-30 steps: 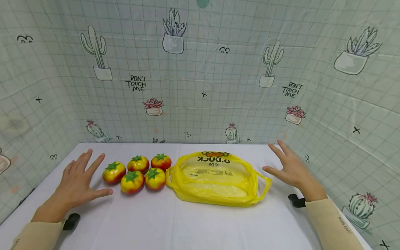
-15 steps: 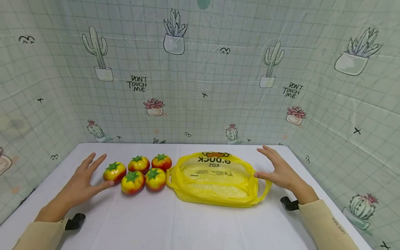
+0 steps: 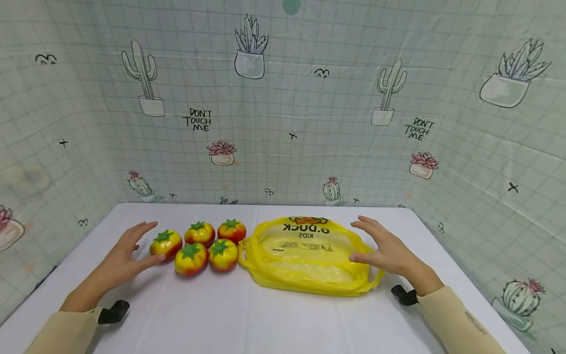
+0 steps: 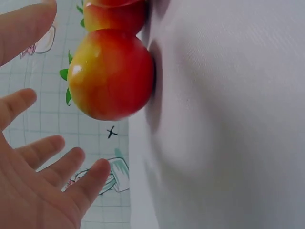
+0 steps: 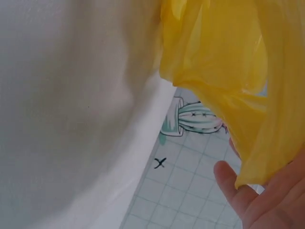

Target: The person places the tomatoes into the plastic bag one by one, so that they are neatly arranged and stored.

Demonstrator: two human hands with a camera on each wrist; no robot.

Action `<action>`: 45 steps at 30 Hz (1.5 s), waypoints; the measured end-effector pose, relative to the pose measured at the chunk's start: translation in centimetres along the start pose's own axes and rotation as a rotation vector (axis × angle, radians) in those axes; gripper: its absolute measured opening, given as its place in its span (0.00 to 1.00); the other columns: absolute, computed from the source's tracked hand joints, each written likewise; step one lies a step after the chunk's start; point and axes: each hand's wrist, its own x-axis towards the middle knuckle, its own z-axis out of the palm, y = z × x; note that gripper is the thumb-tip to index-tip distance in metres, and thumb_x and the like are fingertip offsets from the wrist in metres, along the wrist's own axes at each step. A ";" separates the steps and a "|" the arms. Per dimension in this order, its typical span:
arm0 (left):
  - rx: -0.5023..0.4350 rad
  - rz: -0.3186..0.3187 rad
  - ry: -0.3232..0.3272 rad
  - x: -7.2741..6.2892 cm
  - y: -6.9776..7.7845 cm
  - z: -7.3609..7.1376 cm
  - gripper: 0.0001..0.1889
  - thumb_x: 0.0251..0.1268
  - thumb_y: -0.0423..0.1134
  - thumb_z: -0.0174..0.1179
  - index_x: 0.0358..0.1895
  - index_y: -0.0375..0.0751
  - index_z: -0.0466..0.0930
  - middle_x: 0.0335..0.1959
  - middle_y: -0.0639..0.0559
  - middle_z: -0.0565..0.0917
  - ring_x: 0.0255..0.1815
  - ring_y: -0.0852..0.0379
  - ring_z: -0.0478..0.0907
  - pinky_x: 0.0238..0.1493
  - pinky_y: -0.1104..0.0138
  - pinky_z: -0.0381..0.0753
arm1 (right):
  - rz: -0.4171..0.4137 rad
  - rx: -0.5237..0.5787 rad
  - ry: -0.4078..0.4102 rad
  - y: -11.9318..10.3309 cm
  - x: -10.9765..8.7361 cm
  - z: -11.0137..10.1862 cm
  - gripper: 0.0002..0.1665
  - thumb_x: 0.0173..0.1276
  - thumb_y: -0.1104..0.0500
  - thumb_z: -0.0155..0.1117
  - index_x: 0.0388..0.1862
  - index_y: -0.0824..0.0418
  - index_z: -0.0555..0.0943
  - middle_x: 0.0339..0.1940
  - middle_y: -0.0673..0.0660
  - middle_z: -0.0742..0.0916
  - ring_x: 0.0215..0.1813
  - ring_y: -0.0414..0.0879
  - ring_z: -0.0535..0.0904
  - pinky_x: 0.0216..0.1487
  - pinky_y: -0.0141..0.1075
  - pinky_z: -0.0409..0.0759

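Several red-and-yellow toy tomatoes (image 3: pixel 191 259) with green star-shaped leaves stand grouped on the left half of the table. My left hand (image 3: pixel 124 255) hovers beside the leftmost tomato (image 4: pixel 112 74), fingers spread and thumb apart, holding nothing. A yellow plastic bag (image 3: pixel 309 287) lies to the right of the tomatoes, its mouth gaping toward me and mirrored lettering showing through it. My right hand (image 3: pixel 389 253) is at the bag's right side, fingers extended over its edge. In the right wrist view the bag's handle (image 5: pixel 281 114) hangs in front of that hand's (image 5: pixel 279 205) fingers, partly hiding them.
A white cloth covers the table (image 3: pixel 239 324). Behind and at both sides rise grid-patterned curtains (image 3: pixel 287 162) printed with cacti. A black wrist camera (image 3: pixel 114 312) sits under the left wrist, and another camera (image 3: pixel 404 296) under the right.
My right hand has moved left and slightly toward me, from beside the bag to its right edge. My left hand has shifted a little right toward the tomatoes. Tomatoes and bag stay put.
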 end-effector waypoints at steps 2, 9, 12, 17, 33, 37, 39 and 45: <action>-0.014 -0.009 -0.018 0.0 -0.1 0.1 0.43 0.58 0.45 0.67 0.72 0.36 0.54 0.69 0.26 0.52 0.66 0.28 0.52 0.55 0.35 0.64 | -0.008 -0.007 -0.003 -0.1 0.1 0.2 0.47 0.53 0.32 0.67 0.69 0.47 0.66 0.75 0.57 0.60 0.70 0.64 0.60 0.55 0.68 0.66; -0.094 -0.022 -0.076 0.2 -0.3 0.2 0.40 0.62 0.45 0.64 0.72 0.37 0.54 0.68 0.30 0.57 0.63 0.28 0.57 0.55 0.35 0.64 | 0.018 0.019 -0.063 -0.6 0.0 0.6 0.45 0.51 0.34 0.71 0.67 0.46 0.69 0.75 0.54 0.60 0.70 0.64 0.61 0.54 0.67 0.67; -0.124 -0.022 -0.094 0.4 -0.5 0.4 0.39 0.62 0.44 0.63 0.72 0.36 0.54 0.68 0.30 0.57 0.63 0.28 0.58 0.56 0.36 0.64 | 0.031 0.023 -0.080 -0.7 -0.4 0.9 0.47 0.49 0.34 0.72 0.67 0.47 0.70 0.74 0.55 0.62 0.69 0.63 0.62 0.55 0.67 0.67; -0.134 -0.028 -0.095 0.4 -0.7 0.8 0.36 0.62 0.42 0.64 0.69 0.33 0.58 0.66 0.29 0.60 0.62 0.29 0.63 0.56 0.40 0.68 | 0.029 0.041 -0.106 -0.7 -1.0 1.6 0.51 0.48 0.34 0.72 0.69 0.51 0.68 0.73 0.58 0.65 0.69 0.63 0.63 0.57 0.66 0.65; -0.112 -0.105 -0.082 1.1 -0.3 1.7 0.34 0.60 0.46 0.66 0.64 0.35 0.62 0.64 0.29 0.63 0.59 0.26 0.65 0.56 0.40 0.69 | 0.028 0.090 -0.163 0.1 -1.1 1.7 0.54 0.49 0.37 0.73 0.72 0.54 0.63 0.73 0.59 0.62 0.68 0.59 0.64 0.54 0.51 0.75; -0.116 -0.107 -0.081 1.2 -0.6 1.8 0.34 0.59 0.45 0.66 0.64 0.35 0.61 0.64 0.29 0.64 0.59 0.27 0.65 0.56 0.40 0.69 | 0.033 0.100 -0.177 0.1 -0.8 1.7 0.54 0.49 0.37 0.73 0.72 0.53 0.62 0.73 0.58 0.62 0.68 0.57 0.64 0.54 0.50 0.75; -0.114 -0.091 -0.078 1.3 -0.7 1.9 0.34 0.59 0.44 0.66 0.64 0.35 0.61 0.64 0.29 0.64 0.59 0.27 0.66 0.55 0.39 0.69 | 0.037 0.095 -0.179 0.0 -0.7 1.6 0.54 0.49 0.38 0.73 0.72 0.53 0.63 0.73 0.58 0.62 0.68 0.57 0.64 0.55 0.50 0.75; -0.103 -0.089 -0.074 1.5 -1.0 1.9 0.33 0.60 0.42 0.66 0.64 0.35 0.62 0.63 0.29 0.64 0.59 0.27 0.65 0.55 0.39 0.69 | 0.040 0.093 -0.175 0.1 -0.5 1.6 0.54 0.49 0.38 0.73 0.72 0.54 0.63 0.73 0.57 0.62 0.68 0.57 0.64 0.55 0.50 0.75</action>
